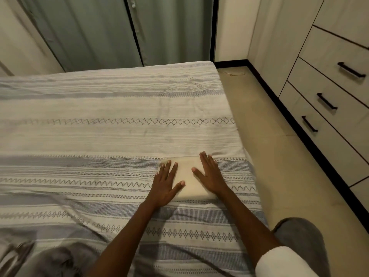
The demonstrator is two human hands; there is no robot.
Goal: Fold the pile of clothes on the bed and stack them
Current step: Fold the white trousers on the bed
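Under both flat hands (187,182), folded cloth (187,176).

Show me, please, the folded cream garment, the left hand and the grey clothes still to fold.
folded cream garment (188,179): head view, bare middle.
left hand (165,185): head view, back of hand.
grey clothes (52,260): head view, crumpled heap.

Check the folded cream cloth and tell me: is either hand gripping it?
No: the left hand and the right hand both lie flat with straight fingers pressing on the folded cream cloth.

Green curtains (111,31) behind, pale drawers (327,92) right, beige floor (279,156).
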